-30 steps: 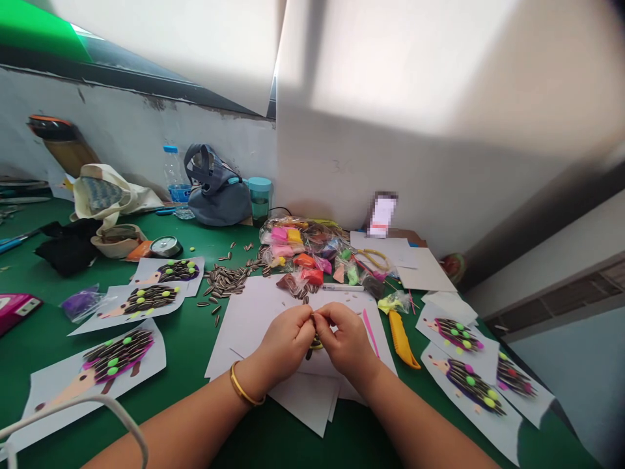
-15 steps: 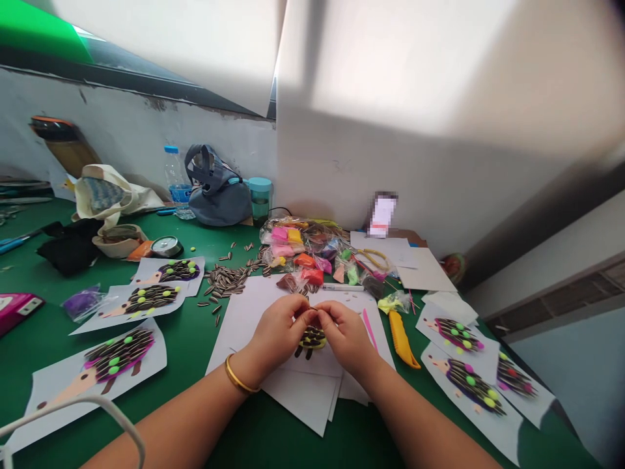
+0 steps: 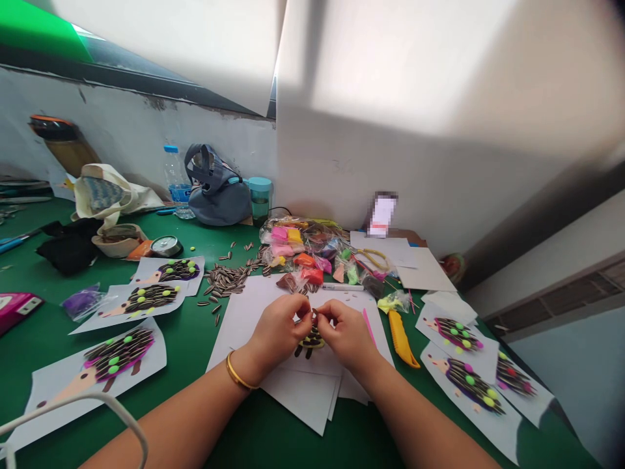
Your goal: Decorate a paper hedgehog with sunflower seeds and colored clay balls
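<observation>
My left hand (image 3: 287,324) and my right hand (image 3: 340,329) meet over the white paper (image 3: 239,326), each with thumb and forefinger pinched. Something tiny and dark may be between the fingertips, but it is too small to make out. Right beneath them, partly covered by the fingers, is a hedgehog picture (image 3: 309,341) with sunflower-seed spines, a yellow-green edge and dark brown legs. Beyond the hands lie brown and red clay lumps (image 3: 311,276) in clear wrap and a white marker (image 3: 342,287).
Finished-looking hedgehog pictures (image 3: 117,355) lie on the left, more (image 3: 471,384) on the right. Loose sunflower seeds (image 3: 227,280) are heaped behind the paper's left corner. A yellow cutter (image 3: 403,342) lies beside my right forearm. A white cable (image 3: 112,407) curves across the lower left.
My fingertips have drawn slightly apart, with a small gap now between the two hands. The things on the table have not moved.
</observation>
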Tool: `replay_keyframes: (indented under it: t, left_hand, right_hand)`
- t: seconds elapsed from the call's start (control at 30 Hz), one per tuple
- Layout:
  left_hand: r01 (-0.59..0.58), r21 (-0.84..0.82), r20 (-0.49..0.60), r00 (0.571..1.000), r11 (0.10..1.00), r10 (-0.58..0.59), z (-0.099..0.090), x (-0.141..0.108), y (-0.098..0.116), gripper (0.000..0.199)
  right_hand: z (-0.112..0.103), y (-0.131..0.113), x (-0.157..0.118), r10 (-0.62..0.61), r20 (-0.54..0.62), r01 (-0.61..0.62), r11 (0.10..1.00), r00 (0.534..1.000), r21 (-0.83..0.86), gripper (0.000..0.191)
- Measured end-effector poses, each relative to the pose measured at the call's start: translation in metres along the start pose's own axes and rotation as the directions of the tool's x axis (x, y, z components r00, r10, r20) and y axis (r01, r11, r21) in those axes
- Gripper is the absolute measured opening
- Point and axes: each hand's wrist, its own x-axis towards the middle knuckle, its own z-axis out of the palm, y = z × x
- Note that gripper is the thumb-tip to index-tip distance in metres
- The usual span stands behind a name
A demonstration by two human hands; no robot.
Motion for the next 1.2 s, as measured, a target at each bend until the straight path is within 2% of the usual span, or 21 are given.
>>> replay_keyframes:
  t: [0.17, 0.27, 0.4, 0.5, 0.6, 0.7, 0.8, 0.9, 1.0, 1.1, 1.2]
  left_hand:
    - [0.013, 0.054, -0.063, 0.998, 0.998, -0.010, -0.014, 0.008, -0.009, 0.008]
    - [0.048, 0.227, -0.046, 0.998, 0.973, -0.039, -0.024, 0.014, -0.022, 0.009]
    - [0.061, 0.405, 0.006, 0.998, 0.912, -0.069, -0.028, 0.018, -0.041, 0.011]
    - [0.050, 0.466, 0.015, 0.998, 0.883, -0.065, -0.028, 0.017, -0.049, 0.010]
    - [0.055, 0.480, -0.027, 0.998, 0.875, -0.048, -0.029, 0.017, -0.047, 0.017]
    - [0.024, 0.403, -0.062, 0.998, 0.915, 0.001, -0.028, 0.015, -0.033, 0.013]
    - [-0.102, 0.162, 0.010, 0.995, 0.982, 0.102, -0.020, 0.010, -0.014, 0.019]
    - [-0.071, -0.123, 0.070, 0.994, 0.990, 0.080, -0.010, 0.005, 0.000, 0.024]
    - [-0.029, -0.240, 0.063, 0.997, 0.970, 0.045, -0.007, 0.003, 0.005, 0.030]
    - [-0.114, -0.078, 0.008, 0.993, 0.990, 0.114, -0.009, 0.002, 0.004, 0.029]
    - [-0.262, 0.189, -0.009, 0.963, 0.946, 0.269, -0.012, 0.002, 0.001, 0.026]
  right_hand:
    - [-0.010, 0.010, 0.006, 0.024, -0.060, -0.027, 0.999, 0.998, -0.046, 0.015]
    - [-0.020, 0.022, 0.013, 0.041, -0.101, -0.056, 0.988, 0.994, -0.147, 0.017]
    - [-0.027, 0.038, 0.021, 0.023, -0.092, -0.046, 0.968, 0.995, -0.247, 0.020]
    - [-0.026, 0.042, 0.022, -0.007, -0.076, -0.012, 0.970, 0.997, -0.244, 0.022]
    - [-0.023, 0.041, 0.021, -0.008, -0.077, -0.007, 0.982, 0.997, -0.191, 0.021]
    - [-0.017, 0.032, 0.018, -0.023, -0.096, 0.019, 0.999, 0.995, -0.041, 0.018]
    - [-0.010, 0.019, 0.013, -0.109, -0.109, 0.122, 0.985, 0.988, 0.124, 0.017]
    - [-0.006, 0.008, 0.008, -0.192, -0.106, 0.208, 0.963, 0.976, 0.170, 0.018]
    - [-0.006, 0.002, 0.005, -0.235, -0.103, 0.247, 0.960, 0.967, 0.133, 0.021]
    - [-0.010, 0.000, 0.003, -0.206, -0.057, 0.212, 0.967, 0.977, 0.142, 0.020]
    - [-0.014, 0.000, 0.003, -0.085, 0.007, 0.082, 0.976, 0.996, 0.201, 0.016]
